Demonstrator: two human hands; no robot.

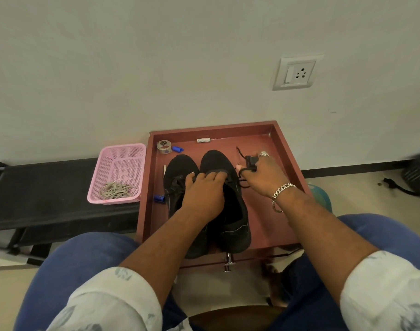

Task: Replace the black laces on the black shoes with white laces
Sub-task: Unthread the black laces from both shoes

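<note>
Right hand (261, 174), frame centre-right: fingers (238, 167) curled, pinching the black lace (242, 173) pulled out sideways from the right black shoe (230, 211). Left hand (204, 194), frame centre: fingers bent, pressing down on that shoe's tongue, gripping nothing visibly. Left black shoe (178, 173) just beside, touching, still laced. Both shoes inside a reddish-brown tray (283, 144), alongside a tape roll (164, 146), blue caps (159, 198) and a small white cylinder (203, 140). Left of the tray, on a dark tabletop (49, 187): pink basket (119, 161) holding the pale laces (116, 190). Upper right: wall socket (296, 72).
</note>
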